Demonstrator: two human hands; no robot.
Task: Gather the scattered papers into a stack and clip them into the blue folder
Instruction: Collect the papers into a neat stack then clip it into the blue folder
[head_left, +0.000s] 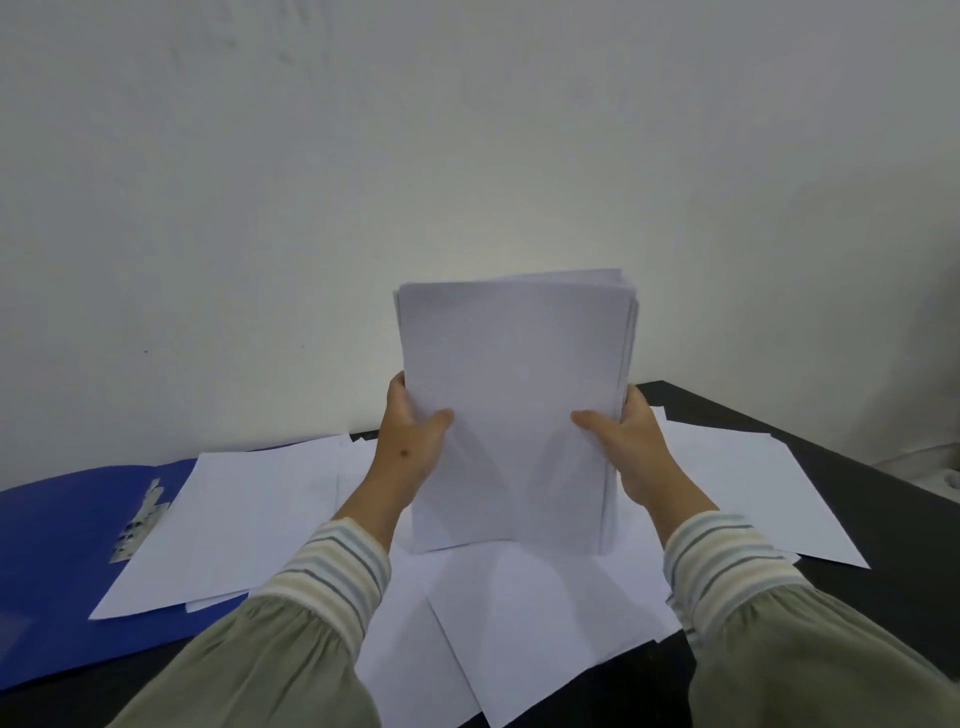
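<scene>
The stack (514, 410) stands upright on its bottom edge, a thick sheaf of plain white sheets, its blank front face turned to the camera and slightly bowed, the top edges fanned a little unevenly at the upper right corner so the layers show. Its foot rests on the loose sheets (535, 623) lying flat in the middle of the table. The left hand (413, 441) grips the stack's left edge, thumb pressed across the front, fingers curled round behind; the right hand (631, 441) mirrors it on the right edge, thumb on the front face, fingers wrapped behind. Both sleeves (322, 571) show striped cuffs over olive green fabric. Around the stack more white paper is spread out: a large sheet (239, 519) to the left, overlapping the folder, and more sheets (753, 488) to the right, lying flat and overlapping near the table's far right corner. The folder (57, 571) lies open and flat at the left, bright blue, with its metal clip (137, 522) running down the inner face just beside the left sheet's edge. All of it sits on a dark table (883, 545) pushed against a pale wall (467, 156).
</scene>
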